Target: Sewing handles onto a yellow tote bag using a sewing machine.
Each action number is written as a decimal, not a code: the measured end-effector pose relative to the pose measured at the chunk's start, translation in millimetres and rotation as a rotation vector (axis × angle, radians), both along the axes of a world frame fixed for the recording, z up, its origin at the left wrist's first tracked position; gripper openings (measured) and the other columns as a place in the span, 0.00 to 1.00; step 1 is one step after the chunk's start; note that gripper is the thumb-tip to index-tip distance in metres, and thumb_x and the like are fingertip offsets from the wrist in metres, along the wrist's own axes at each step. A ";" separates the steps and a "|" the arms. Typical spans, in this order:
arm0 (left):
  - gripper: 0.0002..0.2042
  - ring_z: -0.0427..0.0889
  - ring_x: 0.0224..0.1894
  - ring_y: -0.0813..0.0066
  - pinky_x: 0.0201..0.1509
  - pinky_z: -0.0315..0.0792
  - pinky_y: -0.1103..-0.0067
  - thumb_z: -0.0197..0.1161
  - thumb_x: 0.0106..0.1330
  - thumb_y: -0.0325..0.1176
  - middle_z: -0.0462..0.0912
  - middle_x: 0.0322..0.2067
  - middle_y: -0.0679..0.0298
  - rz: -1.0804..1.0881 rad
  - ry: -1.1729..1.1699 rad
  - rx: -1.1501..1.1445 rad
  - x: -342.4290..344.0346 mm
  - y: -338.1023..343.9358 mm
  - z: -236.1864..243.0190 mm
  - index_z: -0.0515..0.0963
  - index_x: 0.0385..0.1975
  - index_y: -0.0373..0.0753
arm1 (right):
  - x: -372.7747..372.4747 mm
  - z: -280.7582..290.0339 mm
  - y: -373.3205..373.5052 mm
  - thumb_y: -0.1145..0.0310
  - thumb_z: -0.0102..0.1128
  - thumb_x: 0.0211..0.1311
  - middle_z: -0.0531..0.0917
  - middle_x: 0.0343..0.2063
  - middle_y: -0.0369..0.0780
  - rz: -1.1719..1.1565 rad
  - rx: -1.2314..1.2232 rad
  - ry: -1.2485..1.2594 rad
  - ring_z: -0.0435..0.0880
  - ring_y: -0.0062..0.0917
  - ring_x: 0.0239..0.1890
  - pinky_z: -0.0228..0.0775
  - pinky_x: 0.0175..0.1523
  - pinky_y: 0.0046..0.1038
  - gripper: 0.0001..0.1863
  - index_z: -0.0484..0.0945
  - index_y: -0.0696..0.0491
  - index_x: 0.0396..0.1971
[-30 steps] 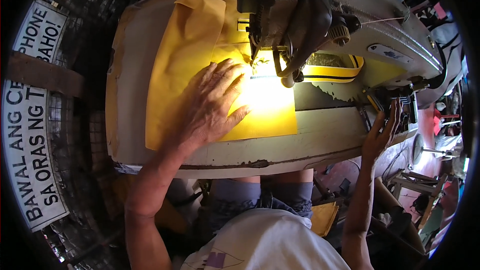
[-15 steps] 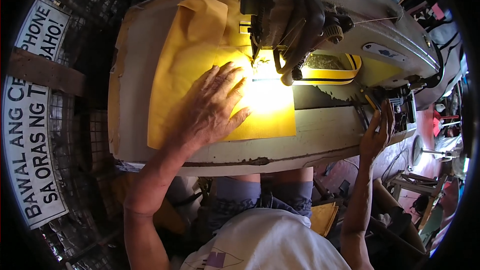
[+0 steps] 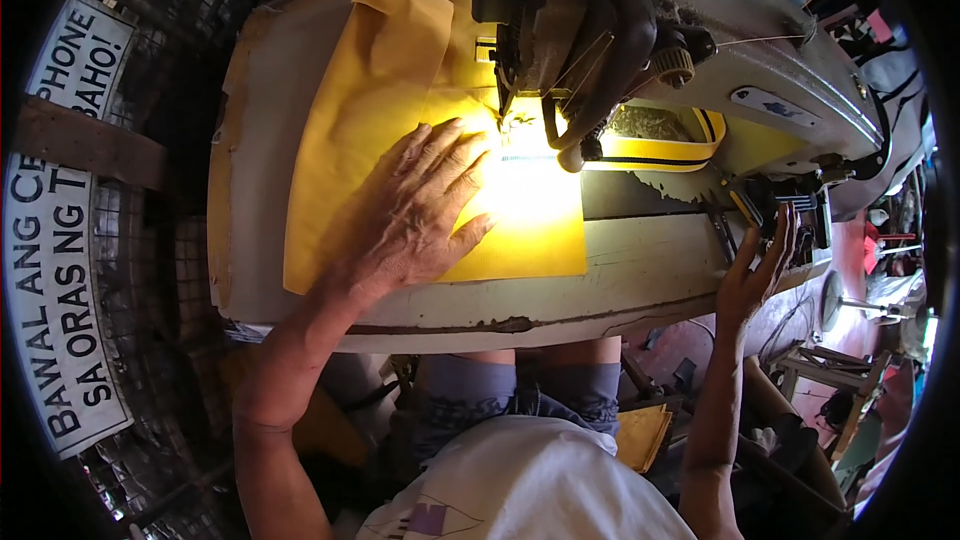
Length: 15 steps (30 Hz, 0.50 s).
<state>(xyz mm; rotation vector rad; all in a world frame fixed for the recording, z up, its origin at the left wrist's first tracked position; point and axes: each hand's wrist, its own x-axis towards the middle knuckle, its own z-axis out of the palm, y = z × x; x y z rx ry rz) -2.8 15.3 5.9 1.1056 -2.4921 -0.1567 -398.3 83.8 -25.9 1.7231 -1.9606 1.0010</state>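
A sheet of yellow fabric (image 3: 350, 140) lies under the needle area of a sewing machine (image 3: 740, 20), its far corner folded over. My left hand (image 3: 415, 205) rests flat on the fabric, fingers apart, left of the brightly lit presser foot (image 3: 505, 115). A yellow zipper strip (image 3: 655, 150) with a dark line along it loops out to the right of the needle. Glare washes out the fabric and stitching there. My right hand (image 3: 755, 270) is open at the table's right end, fingers stretched up beside a metal winder-like mechanism (image 3: 805, 225); whether they touch it I cannot tell.
Dark scissors or snips (image 3: 720, 230) and a yellow-handled tool (image 3: 742, 202) lie near my right hand. The worn table edge (image 3: 500, 328) runs above my lap. A wire-mesh wall with a white sign (image 3: 65, 290) stands at left. A fan (image 3: 835, 300) is at right.
The fingers of my right hand have spread and straightened a little. My left hand stays flat on the yellow fabric. The whole view has shifted slightly.
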 end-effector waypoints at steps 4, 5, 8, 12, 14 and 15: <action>0.25 0.64 0.68 0.49 0.74 0.53 0.55 0.62 0.64 0.40 0.70 0.61 0.48 -0.017 -0.020 0.007 1.2 -3.1 1.9 0.72 0.57 0.31 | 3.4 -0.5 0.6 0.72 0.51 0.72 0.68 0.66 0.49 -0.004 0.008 -0.058 0.64 0.44 0.70 0.54 0.72 0.42 0.25 0.65 0.59 0.66; 0.25 0.64 0.68 0.49 0.74 0.53 0.55 0.62 0.64 0.40 0.71 0.60 0.48 -0.013 -0.017 0.011 0.5 -3.3 1.5 0.73 0.57 0.32 | 3.3 -1.5 1.3 0.72 0.51 0.72 0.68 0.66 0.49 -0.007 0.003 -0.061 0.64 0.44 0.70 0.54 0.72 0.42 0.25 0.65 0.59 0.66; 0.26 0.64 0.68 0.50 0.74 0.54 0.56 0.63 0.62 0.40 0.70 0.60 0.50 -0.011 -0.039 -0.010 1.1 -10.0 2.0 0.71 0.58 0.31 | -0.8 -2.9 2.6 0.72 0.51 0.71 0.68 0.66 0.49 -0.011 0.018 -0.099 0.63 0.44 0.70 0.54 0.72 0.42 0.25 0.65 0.59 0.67; 0.29 0.63 0.67 0.51 0.73 0.56 0.57 0.63 0.62 0.41 0.69 0.61 0.53 -0.008 -0.113 -0.016 -1.4 -12.8 7.6 0.69 0.59 0.30 | -3.6 -2.5 0.7 0.72 0.52 0.71 0.67 0.66 0.50 0.010 0.005 -0.024 0.63 0.44 0.70 0.53 0.72 0.43 0.25 0.65 0.59 0.67; 0.28 0.63 0.68 0.51 0.73 0.56 0.56 0.63 0.63 0.41 0.67 0.63 0.53 0.002 -0.160 0.018 -6.7 -8.6 11.5 0.69 0.60 0.30 | -3.0 -1.9 1.7 0.72 0.52 0.71 0.67 0.66 0.50 0.009 0.006 -0.002 0.63 0.45 0.70 0.53 0.72 0.43 0.26 0.65 0.60 0.67; 0.29 0.62 0.68 0.51 0.73 0.55 0.56 0.63 0.63 0.41 0.67 0.63 0.53 0.029 -0.130 -0.006 -8.9 -5.6 8.6 0.69 0.60 0.30 | -3.0 -1.8 1.5 0.71 0.52 0.72 0.67 0.66 0.50 0.014 0.000 0.001 0.63 0.44 0.70 0.54 0.72 0.42 0.25 0.65 0.59 0.67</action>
